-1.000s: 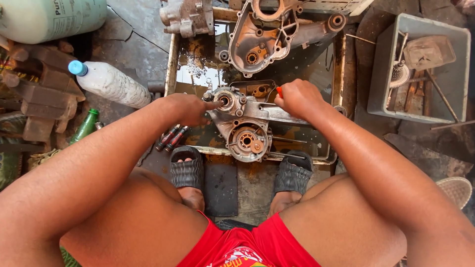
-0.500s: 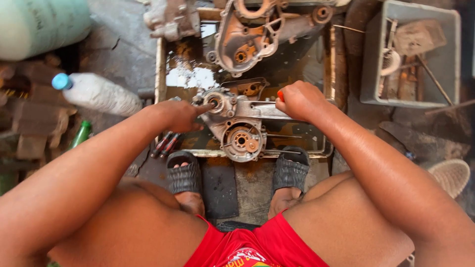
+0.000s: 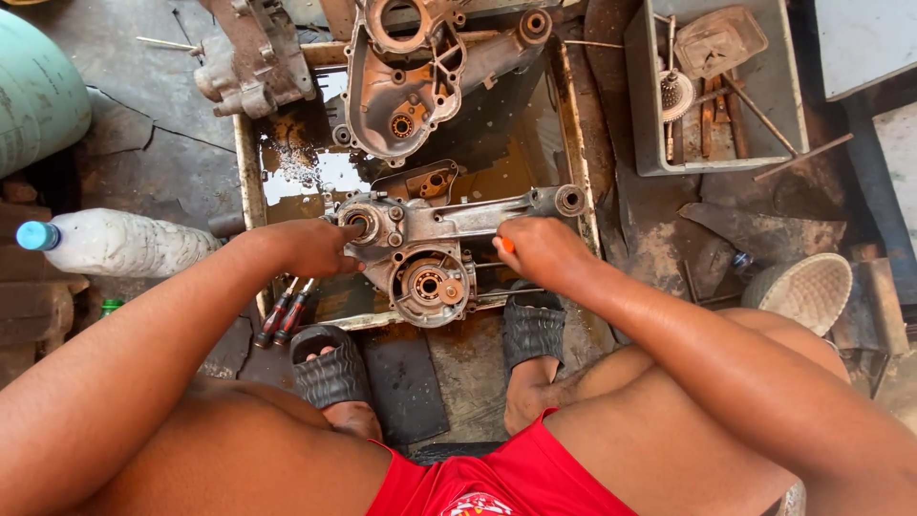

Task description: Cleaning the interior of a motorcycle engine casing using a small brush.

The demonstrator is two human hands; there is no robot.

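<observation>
Seated low, you work with both hands on a grimy engine casing (image 3: 439, 253) lying in a shallow metal tray (image 3: 246, 182) on the floor.

Your left hand (image 3: 310, 248) rests fingers on the casing's round bearing end. Your right hand (image 3: 544, 250) is closed around an orange-handled tool (image 3: 503, 245) at the casing's right side. A second casing (image 3: 420, 76) lies farther up the tray.

Grimy concrete floor (image 3: 143, 143) bearing a shallow metal tray (image 3: 246, 191)

Beside the tray's left edge lie a plastic bottle (image 3: 115, 244) and two screwdrivers (image 3: 287, 313); off its right edge stand a grey bin (image 3: 642, 115) and a woven basket (image 3: 802, 290).
</observation>
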